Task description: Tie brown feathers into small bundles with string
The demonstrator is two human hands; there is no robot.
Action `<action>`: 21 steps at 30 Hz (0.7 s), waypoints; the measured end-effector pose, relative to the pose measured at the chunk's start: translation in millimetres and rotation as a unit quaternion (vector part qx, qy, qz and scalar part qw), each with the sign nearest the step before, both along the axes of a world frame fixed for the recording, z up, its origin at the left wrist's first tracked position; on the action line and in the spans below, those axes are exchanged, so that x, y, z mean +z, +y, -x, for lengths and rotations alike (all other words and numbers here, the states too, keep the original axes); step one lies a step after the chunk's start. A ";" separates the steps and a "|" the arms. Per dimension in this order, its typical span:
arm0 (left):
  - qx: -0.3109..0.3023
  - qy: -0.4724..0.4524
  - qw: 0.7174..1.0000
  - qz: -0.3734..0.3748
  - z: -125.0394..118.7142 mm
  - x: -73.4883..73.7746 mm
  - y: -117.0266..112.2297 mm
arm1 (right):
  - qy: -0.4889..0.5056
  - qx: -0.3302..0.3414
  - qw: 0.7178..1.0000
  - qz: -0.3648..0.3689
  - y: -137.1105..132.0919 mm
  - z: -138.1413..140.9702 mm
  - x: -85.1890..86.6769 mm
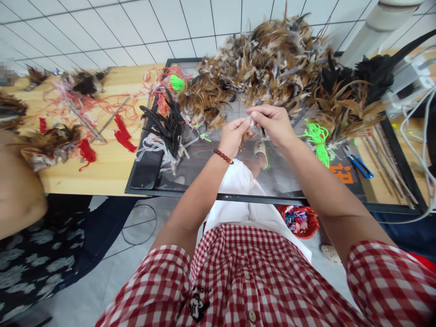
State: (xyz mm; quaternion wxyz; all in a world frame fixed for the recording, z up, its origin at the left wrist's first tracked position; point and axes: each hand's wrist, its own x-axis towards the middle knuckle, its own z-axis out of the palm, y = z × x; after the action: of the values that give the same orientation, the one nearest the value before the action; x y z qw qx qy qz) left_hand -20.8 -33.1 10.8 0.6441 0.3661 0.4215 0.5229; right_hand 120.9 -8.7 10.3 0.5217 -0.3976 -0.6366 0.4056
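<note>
Hands (233, 137) (275, 126) pinch a small feather piece (251, 122) between them.

In the head view I have two hands meeting above a black-framed clear panel (190, 193) on the wooden bench (68, 184). The left hand (233, 135), behind a red bead bracelet (223, 156), and the right hand (275, 123) pinch a small pale tuft (251, 121) between thumb and fingers; its detail is too small for me to resolve. Far side: a large heap of brown feathers (275, 63). Left of the hands: a black feather bundle (170, 125) with whitish ties. Right: a green cord bundle (318, 140), then blue-handled snips (363, 165). Far left: red thread bundles (123, 135) and, at the edge, another person's arm (20, 186).
</note>
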 end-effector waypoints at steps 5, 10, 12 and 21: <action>-0.036 -0.005 0.999 -0.012 0.3 3.7 -3.0 | -0.001 0.026 1.000 0.005 0.0 -1.9 1.9; -0.067 -0.021 0.998 0.001 -1.6 8.5 -6.6 | -0.029 -0.017 0.999 -0.017 -0.5 -2.4 -0.1; -0.059 -0.008 0.998 0.002 -2.6 7.7 -6.7 | -0.056 -0.030 0.997 -0.036 0.3 -1.4 -2.7; -0.014 0.011 1.000 -0.005 2.8 -1.8 1.2 | -0.072 -0.111 0.988 -0.075 19.3 -23.6 -12.4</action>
State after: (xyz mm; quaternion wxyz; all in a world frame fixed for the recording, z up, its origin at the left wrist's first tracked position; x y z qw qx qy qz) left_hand -23.6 -31.8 9.1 0.6445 0.3812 0.4206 0.5122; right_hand 144.5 10.6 -2.1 0.5442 -0.4537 -0.6533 0.2669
